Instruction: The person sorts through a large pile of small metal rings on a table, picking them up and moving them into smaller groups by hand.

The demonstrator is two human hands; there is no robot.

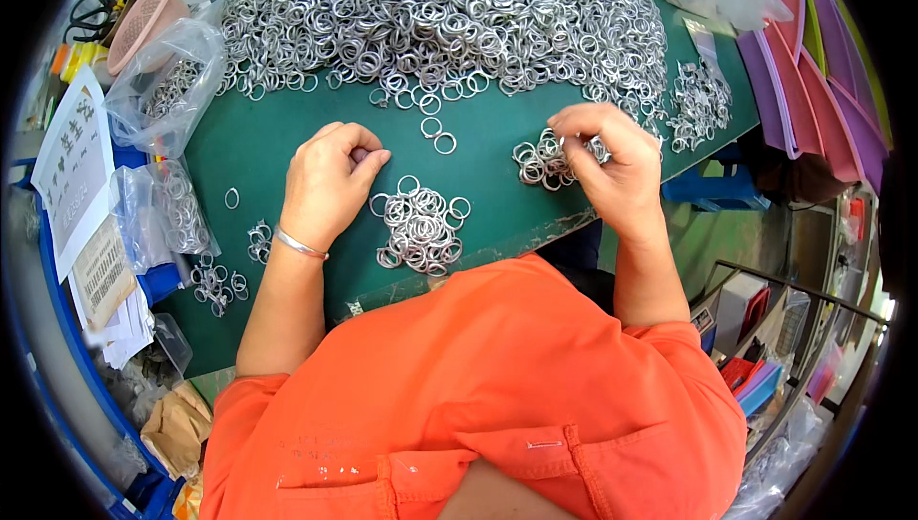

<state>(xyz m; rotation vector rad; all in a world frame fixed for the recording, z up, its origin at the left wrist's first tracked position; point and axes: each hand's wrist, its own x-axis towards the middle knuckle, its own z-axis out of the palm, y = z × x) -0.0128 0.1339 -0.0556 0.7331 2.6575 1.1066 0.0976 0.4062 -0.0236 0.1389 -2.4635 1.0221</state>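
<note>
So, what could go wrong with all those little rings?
The small pile of rings sits near the front edge of the green table, so a bump could knock some off. The big heap is loose at its front, so bits might slide down and get mixed into that pile. The right hand is close to another cluster, so a careless nudge might scatter it.

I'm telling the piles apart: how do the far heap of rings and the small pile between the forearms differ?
The far heap is huge; the small pile, far smaller. The far heap spreads widely across the green table; the small pile is compact, near the orange shirt. Both look silvery and jumbled.
</note>
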